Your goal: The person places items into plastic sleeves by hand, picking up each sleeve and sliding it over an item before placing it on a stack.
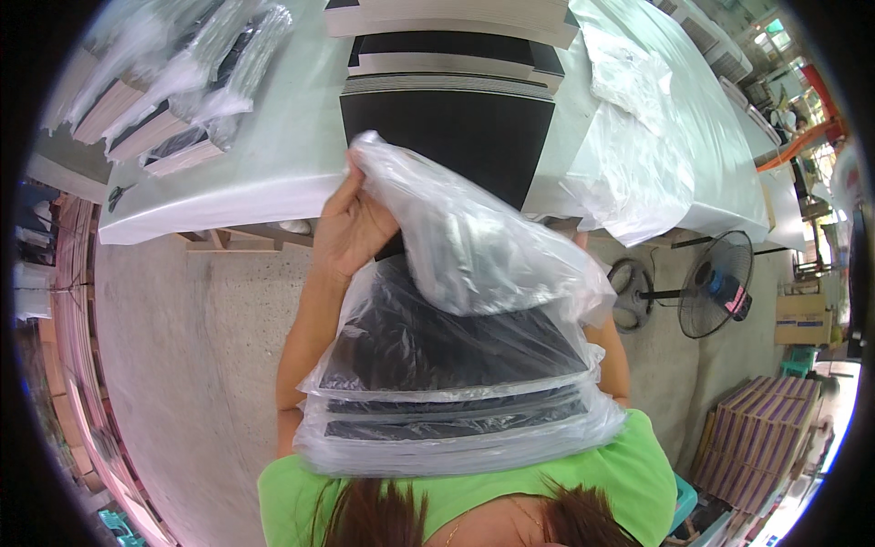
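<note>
A stack of black flat boards (447, 351) in a clear plastic bag (456, 460) rests against my chest. The bag's loose flap (483, 237) is lifted and folded across the upper part of the stack. My left hand (360, 223) is closed on the flap's left corner, fingers pinching the plastic. Most of my right hand (581, 239) is hidden behind the bag at the right, so its grip does not show. Beyond the bag, more black boards (447, 137) with pale edges lie in stacks at the table's middle.
Bagged board stacks (182, 137) and scissors (118, 196) lie on the left of the white-covered table (273, 137). Clear plastic bags (633, 155) are heaped on its right. A black fan (715, 287) stands right of me, near a carton (802, 319) and a striped bundle (756, 438).
</note>
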